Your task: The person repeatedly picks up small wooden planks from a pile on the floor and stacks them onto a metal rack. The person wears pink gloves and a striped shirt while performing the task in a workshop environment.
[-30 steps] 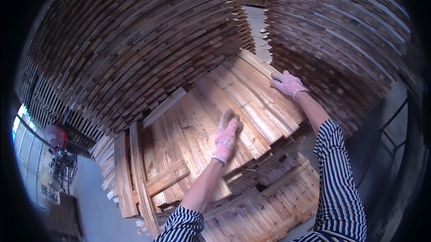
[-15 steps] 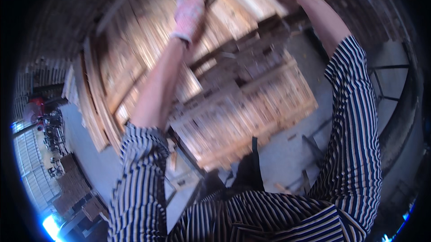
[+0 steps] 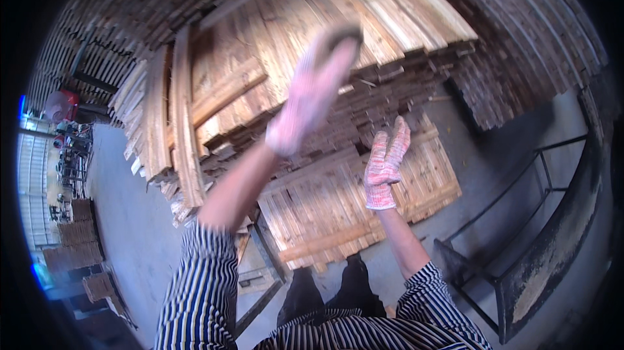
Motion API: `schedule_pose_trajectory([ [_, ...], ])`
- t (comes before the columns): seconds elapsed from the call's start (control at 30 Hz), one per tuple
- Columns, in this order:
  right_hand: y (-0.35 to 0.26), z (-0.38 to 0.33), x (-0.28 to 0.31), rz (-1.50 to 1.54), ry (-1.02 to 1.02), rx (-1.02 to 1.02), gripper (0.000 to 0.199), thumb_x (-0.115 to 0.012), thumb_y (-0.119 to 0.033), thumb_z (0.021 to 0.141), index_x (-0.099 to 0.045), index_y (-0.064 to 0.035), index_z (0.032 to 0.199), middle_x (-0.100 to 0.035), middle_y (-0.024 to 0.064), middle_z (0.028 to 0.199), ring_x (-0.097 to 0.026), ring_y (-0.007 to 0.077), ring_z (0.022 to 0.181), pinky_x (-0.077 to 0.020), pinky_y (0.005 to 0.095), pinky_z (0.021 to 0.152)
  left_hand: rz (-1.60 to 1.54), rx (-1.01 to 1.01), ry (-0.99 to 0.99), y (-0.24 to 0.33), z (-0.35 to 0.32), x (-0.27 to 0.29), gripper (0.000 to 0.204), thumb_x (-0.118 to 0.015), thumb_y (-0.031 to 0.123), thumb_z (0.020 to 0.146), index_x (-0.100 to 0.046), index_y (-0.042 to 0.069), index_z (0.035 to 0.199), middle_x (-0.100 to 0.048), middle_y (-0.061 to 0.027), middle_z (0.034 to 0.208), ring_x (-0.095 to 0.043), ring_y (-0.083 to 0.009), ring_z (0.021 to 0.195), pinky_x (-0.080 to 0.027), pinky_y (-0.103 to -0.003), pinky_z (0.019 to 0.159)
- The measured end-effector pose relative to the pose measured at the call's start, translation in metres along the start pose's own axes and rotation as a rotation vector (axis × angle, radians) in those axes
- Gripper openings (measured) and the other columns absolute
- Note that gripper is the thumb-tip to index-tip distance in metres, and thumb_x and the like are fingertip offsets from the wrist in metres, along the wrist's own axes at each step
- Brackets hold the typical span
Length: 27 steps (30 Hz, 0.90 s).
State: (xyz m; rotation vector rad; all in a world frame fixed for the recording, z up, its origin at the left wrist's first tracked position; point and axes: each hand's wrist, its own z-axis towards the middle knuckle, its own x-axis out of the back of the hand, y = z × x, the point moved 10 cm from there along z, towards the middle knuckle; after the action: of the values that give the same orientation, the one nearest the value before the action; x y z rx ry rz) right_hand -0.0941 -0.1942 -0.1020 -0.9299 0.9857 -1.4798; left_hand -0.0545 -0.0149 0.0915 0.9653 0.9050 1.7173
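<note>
Left hand: gloved, blurred, curled on a dark block above planks.
Right hand: gloved, fingers together, empty, over pallet.
Care: firm grip on block, flat on wood.

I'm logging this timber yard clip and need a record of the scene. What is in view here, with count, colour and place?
Stacked wooden slats: one big pile, pale brown, upper centre.
Low slat pallet: one, light brown, on the floor in front of the person.
Leaning boards: several, tan, on edge at the left of the pile.
Dark wood stacks: many rows, brown, upper right.
Metal rail frame: one, black, right side.
Concrete floor: grey, left and right.
Red machine: one, far left.
Sleeves: two, dark and white striped, lower edge.
Left hand: pink-white glove, blurred, raised against the pile, gripping something dark.
Right hand: same glove, open, empty, raised above the pallet.
</note>
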Motion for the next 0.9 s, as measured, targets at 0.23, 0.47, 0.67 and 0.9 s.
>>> schedule_pose_trajectory([
  [0.23,-0.103,0.077,-0.122,-0.485,0.163,0.244,0.067,-0.037,-0.051,0.105,-0.032,-0.0092,0.157,-0.023,0.0269,0.161,-0.022,0.0435,0.149,-0.0183,0.0517,0.124,0.204,0.702,-0.064,-0.033,-0.344,0.072,0.040,-0.058,0.025,0.102,-0.059,-0.002,0.132,-0.065,-0.0156,0.129,-0.060,-0.0222,0.120,-0.048,-0.036,0.104],
  [0.47,-0.035,0.080,-0.137,0.363,0.172,0.130,0.063,-0.048,-0.044,0.102,-0.036,-0.0094,0.153,-0.026,0.0271,0.158,-0.029,0.0410,0.145,-0.0290,0.0513,0.118,0.452,1.462,-0.029,-0.078,-0.625,0.161,0.053,-0.056,0.048,0.097,-0.061,0.006,0.130,-0.066,-0.0234,0.125,-0.060,-0.0374,0.122,-0.047,-0.042,0.100],
  [0.67,-0.060,0.068,-0.140,-0.698,0.173,0.273,0.066,-0.054,-0.050,0.100,-0.038,-0.0115,0.152,-0.036,0.0279,0.150,-0.040,0.0452,0.133,-0.0392,0.0505,0.110,0.474,1.682,0.177,-0.076,-0.794,0.216,0.050,-0.061,0.045,0.094,-0.066,0.006,0.124,-0.071,-0.0177,0.117,-0.065,-0.0325,0.113,-0.049,-0.042,0.096],
  [0.9,-0.131,-0.004,-0.145,-0.610,-0.081,0.590,0.078,-0.048,-0.058,0.095,-0.034,-0.0096,0.155,-0.025,0.0276,0.160,-0.030,0.0460,0.145,-0.0337,0.0525,0.114,0.387,1.598,0.209,-0.121,-0.863,0.244,0.048,-0.057,0.045,0.094,-0.067,0.007,0.122,-0.069,-0.0186,0.121,-0.064,-0.0350,0.114,-0.047,-0.042,0.098],
])
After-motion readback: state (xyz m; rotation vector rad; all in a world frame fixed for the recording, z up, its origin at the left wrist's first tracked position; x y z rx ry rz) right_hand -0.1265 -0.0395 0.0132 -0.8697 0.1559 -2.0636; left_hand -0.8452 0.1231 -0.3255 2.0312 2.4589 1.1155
